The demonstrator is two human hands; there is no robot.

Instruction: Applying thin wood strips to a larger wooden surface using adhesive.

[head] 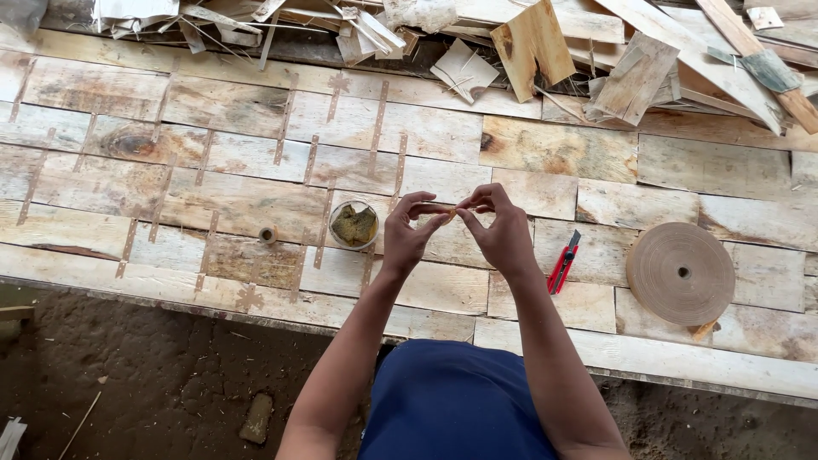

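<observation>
- Hands: left hand [407, 228] and right hand [501, 228] both pinch shut on a small tape strip [449, 209].
- We advise keeping it taut; tape roll [680, 273] lies at three o'clock on the desk [256, 204].

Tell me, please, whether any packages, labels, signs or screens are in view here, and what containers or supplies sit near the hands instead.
No packages, labels, signs or screens show.
Small round clear container: on the wooden panel, left of the left hand; yellowish-green contents.
Large tape roll: flat, right of the right hand; brown disc.
Small tape roll: left of the container; tan.
Utility knife: beside the right wrist; red and black.
</observation>
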